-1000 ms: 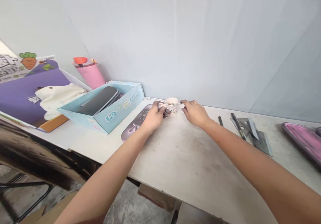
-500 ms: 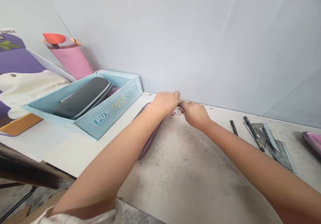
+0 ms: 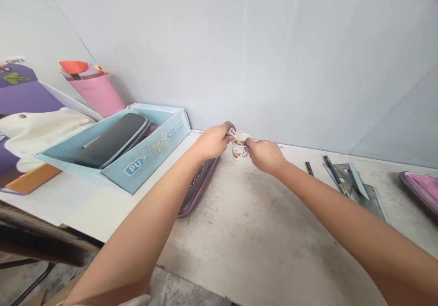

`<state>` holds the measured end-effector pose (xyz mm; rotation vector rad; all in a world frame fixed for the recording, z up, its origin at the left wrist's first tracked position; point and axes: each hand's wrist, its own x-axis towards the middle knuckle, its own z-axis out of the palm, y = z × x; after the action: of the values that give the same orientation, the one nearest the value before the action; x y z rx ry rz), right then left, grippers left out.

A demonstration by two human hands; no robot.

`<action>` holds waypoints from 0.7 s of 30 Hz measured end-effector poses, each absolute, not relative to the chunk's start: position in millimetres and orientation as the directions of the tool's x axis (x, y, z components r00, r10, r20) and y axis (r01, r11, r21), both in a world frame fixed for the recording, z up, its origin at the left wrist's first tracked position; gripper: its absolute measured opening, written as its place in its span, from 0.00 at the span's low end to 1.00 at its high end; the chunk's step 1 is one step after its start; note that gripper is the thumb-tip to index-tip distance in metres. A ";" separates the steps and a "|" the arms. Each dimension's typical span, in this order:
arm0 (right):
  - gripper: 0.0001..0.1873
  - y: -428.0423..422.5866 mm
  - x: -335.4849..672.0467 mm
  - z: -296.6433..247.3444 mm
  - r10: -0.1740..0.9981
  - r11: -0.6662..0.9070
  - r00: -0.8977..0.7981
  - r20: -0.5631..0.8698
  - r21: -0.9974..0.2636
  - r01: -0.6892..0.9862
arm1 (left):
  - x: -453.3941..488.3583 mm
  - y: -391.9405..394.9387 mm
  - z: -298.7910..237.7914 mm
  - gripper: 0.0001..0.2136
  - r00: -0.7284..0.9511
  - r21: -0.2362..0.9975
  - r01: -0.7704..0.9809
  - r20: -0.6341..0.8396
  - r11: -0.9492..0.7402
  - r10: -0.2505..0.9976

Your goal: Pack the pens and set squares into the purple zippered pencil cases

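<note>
Near the wall stands a small white paper cup [image 3: 241, 152] with a coloured print and small brownish bits inside. My left hand [image 3: 214, 141] is closed in a pinch on a small white piece with dark marks [image 3: 232, 132], held at the cup's left rim. On the other side, my right hand [image 3: 267, 155] has its thumb and finger closed on the cup's right rim. Below my left hand and forearm lies a dark pencil case with purple edges [image 3: 195, 202], partly hidden by them.
To the left, a light blue box [image 3: 150, 155] holds a dark grey case [image 3: 114, 139]. Behind it lean a pink pouch [image 3: 97, 89] and a purple-and-white one [image 3: 27, 89]. Rulers [image 3: 359, 185] and pens [image 3: 335, 176] lie right, beyond them a pink case [image 3: 422, 192].
My left hand has moved away from my right hand, down and left, uncovering the cup. The white piece now shows in its fingers. My right hand stays by the cup. The view has shifted slightly.
</note>
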<state>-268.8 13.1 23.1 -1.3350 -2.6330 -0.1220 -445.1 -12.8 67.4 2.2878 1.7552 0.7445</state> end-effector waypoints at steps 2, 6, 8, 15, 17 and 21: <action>0.16 11.3 -261.1 26.0 0.810 0.583 -0.551 0.201 -0.165 0.796 | -438.8 -16.8 68.6 0.09 0.189 0.541 0.785 0.257 -0.303 0.948; 0.18 3.0 -236.7 37.2 0.805 0.586 -0.513 0.300 -0.536 0.608 | -412.2 -21.4 68.9 0.11 0.205 0.763 0.565 0.238 -0.314 0.949; 0.16 -2.1 -218.3 44.1 0.798 0.595 -0.478 0.368 -0.607 0.527 | -389.4 -22.4 71.9 0.13 0.232 0.829 0.466 0.222 -0.309 0.947; 0.11 -14.9 -105.7 58.5 0.811 0.579 -0.317 0.492 -0.598 0.555 | -269.1 -19.4 92.9 0.14 0.408 0.845 0.421 0.149 -0.331 0.901; 0.11 -18.8 -63.5 60.4 0.817 0.553 -0.281 0.503 -0.546 0.630 | -228.6 -14.2 94.3 0.15 0.471 0.793 0.460 0.164 -0.400 0.867; 0.12 -27.8 23.3 63.3 0.825 0.419 -0.203 0.527 -0.328 0.847 | -139.8 0.6 87.5 0.15 0.570 0.526 0.567 0.306 -0.634 0.763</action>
<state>23.3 -27.8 63.3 -1.4106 -2.0298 -0.0436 -139.8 0.6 87.5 2.4353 1.0795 0.7314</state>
